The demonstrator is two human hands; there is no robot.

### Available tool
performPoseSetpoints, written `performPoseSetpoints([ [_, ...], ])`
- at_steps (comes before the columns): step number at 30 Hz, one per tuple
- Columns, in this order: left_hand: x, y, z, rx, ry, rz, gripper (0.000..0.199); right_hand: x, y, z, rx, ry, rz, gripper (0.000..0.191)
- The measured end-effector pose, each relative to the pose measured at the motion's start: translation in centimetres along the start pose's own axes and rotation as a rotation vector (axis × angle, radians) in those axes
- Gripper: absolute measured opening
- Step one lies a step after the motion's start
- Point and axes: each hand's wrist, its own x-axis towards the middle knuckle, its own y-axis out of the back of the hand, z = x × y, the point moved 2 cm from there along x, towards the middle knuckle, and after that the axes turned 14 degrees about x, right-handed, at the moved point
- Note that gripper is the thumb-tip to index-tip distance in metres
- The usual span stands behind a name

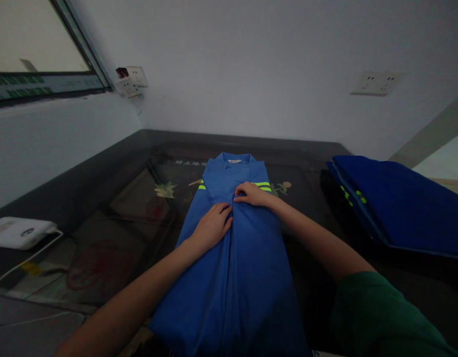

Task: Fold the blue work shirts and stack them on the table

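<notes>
Blue cloth jacket with yellow-green stripes (260, 267) lies lengthwise on the dark, glossy worktop (128, 193), collar at the far end, centre edges running toward the wearer. Bare left hand (212, 225): grip closed on the centre edge, fingers bent. Bare right hand (253, 193): grip pinching the same edge slightly farther up, just beside the left (fingertips nearly meet). Folded deep-blue cloth bundle (407, 208) sits at right, well apart. White plastic box-shaped device (22, 232) at left, white cable (31, 258) attached.
</notes>
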Motion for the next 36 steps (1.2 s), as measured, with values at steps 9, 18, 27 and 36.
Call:
performPoseSetpoints([
  [9, -0.4, 1.0, 1.1, 0.028, 0.031, -0.022, 0.041, -0.5, -0.8, 0.2, 0.024, -0.006, 0.118, 0.015],
  [18, -0.8, 1.9, 1.8, 0.097, -0.013, -0.087, 0.042, -0.8, -1.6, -0.1, 0.022, -0.036, 0.200, 0.008],
  [27, -15.2, 9.2, 8.7, -0.828, -0.044, -0.430, 0.030, -3.3, -2.9, -4.2, -0.149, -0.112, 0.362, 0.010],
  [36, -27.3, -4.4, 11.1, -0.946, 0.559, -0.408, 0.050, -5.4, -6.1, -6.5, -0.136, -0.270, 0.305, 0.053],
])
